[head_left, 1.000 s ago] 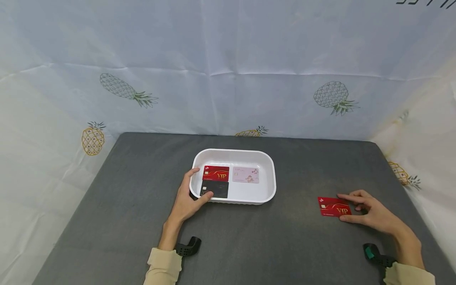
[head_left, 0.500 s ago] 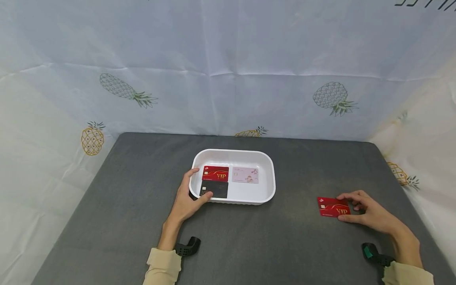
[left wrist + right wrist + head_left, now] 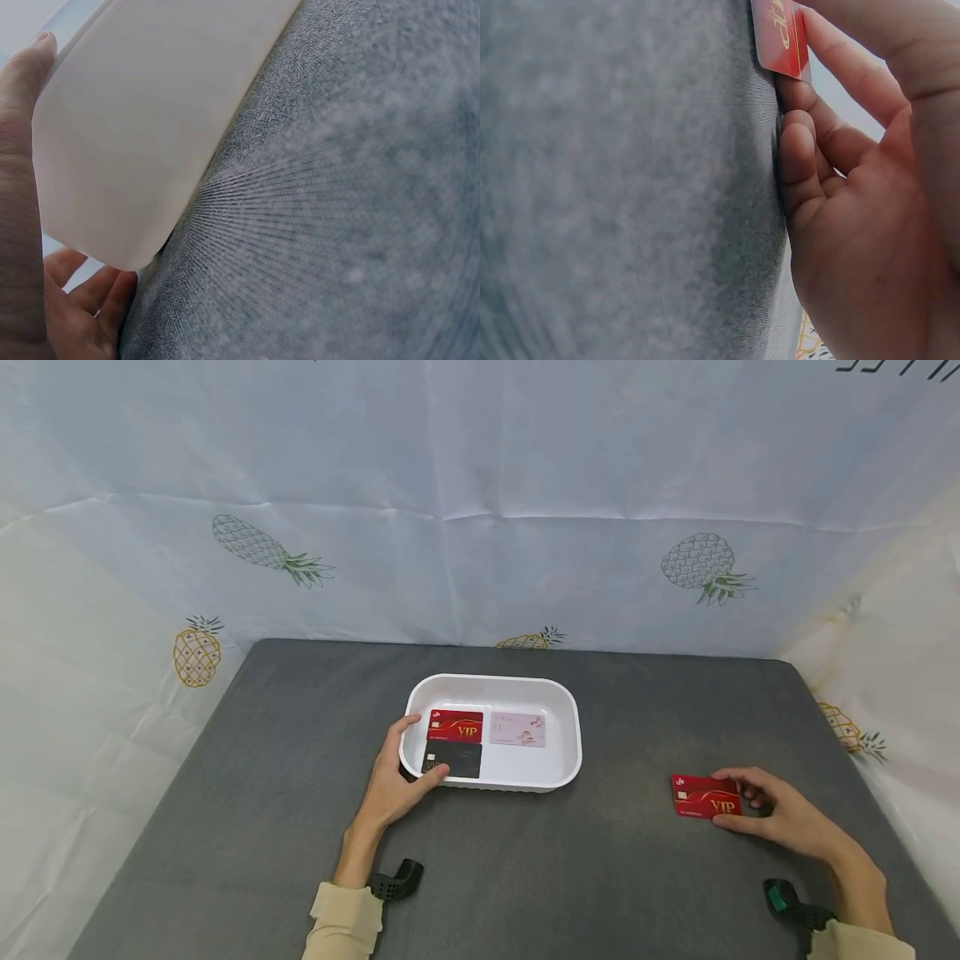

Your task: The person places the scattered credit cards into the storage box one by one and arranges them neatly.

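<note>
My left hand (image 3: 392,783) grips the left end of a white plastic tray (image 3: 567,735), thumb over the near rim and fingers along the left side. In the left wrist view the tray's outer wall (image 3: 142,127) stands between thumb and fingers. Inside lie a red VIP card (image 3: 454,726), a black card (image 3: 459,760) below it and a pale pink card (image 3: 517,729) to their right. Over at the right, my right hand (image 3: 787,810) holds another red VIP card (image 3: 696,797) by its right end between thumb and index finger. The other fingers curl behind its edge (image 3: 784,37).
A grey cloth (image 3: 600,877) covers the table. Behind it and at the sides hangs a white sheet (image 3: 480,577) printed with pineapples. Black wrist cameras (image 3: 397,878) sit on both wrists, close over the table.
The fingers of my right hand have shifted slightly at the red card's right end, while the card stays almost in place. My left hand and the tray have not visibly moved.
</note>
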The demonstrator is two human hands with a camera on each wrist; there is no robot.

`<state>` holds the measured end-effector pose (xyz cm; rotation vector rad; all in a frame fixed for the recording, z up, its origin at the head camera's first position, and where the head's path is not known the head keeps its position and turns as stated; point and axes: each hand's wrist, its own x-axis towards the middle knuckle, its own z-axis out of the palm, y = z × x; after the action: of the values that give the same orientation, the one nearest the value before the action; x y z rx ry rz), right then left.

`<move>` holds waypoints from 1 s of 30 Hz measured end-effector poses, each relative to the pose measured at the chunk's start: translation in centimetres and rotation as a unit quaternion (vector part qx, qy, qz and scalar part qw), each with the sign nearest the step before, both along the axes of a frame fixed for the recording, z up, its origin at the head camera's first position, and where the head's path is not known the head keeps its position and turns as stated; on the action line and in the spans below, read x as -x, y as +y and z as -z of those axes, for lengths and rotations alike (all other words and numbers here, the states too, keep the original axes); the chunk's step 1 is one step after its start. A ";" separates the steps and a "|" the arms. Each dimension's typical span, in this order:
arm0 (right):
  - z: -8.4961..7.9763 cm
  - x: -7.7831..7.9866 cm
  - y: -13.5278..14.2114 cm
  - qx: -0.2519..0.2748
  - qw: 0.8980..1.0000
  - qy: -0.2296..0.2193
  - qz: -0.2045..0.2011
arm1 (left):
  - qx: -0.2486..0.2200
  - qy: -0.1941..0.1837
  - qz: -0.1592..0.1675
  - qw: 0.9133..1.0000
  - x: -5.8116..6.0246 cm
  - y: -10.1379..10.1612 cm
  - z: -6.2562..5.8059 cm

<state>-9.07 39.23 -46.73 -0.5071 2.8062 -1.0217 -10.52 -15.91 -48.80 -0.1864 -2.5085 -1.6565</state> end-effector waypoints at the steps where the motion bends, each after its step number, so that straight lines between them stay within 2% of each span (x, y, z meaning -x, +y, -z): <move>1: 0.0 0.0 0.0 0.001 1.000 0.002 -0.002 | 0.000 -0.001 0.000 1.000 0.0 0.0 0.0; 13: 0.1 -0.2 -0.2 -0.010 1.000 0.009 0.000 | -0.001 -0.002 -0.001 1.000 0.0 0.0 0.0; 21: -0.4 -0.6 -0.8 0.001 1.000 0.031 0.007 | 0.001 0.001 -0.001 1.000 0.1 0.0 0.2; 30: -1.1 -0.5 -1.2 0.010 0.999 0.028 0.013 | 0.000 -0.001 -0.001 1.000 0.1 0.0 0.1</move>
<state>-8.53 38.08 -45.63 -0.5113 2.8610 -1.0591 -10.66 -15.87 -48.94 -0.1843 -2.5097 -1.6556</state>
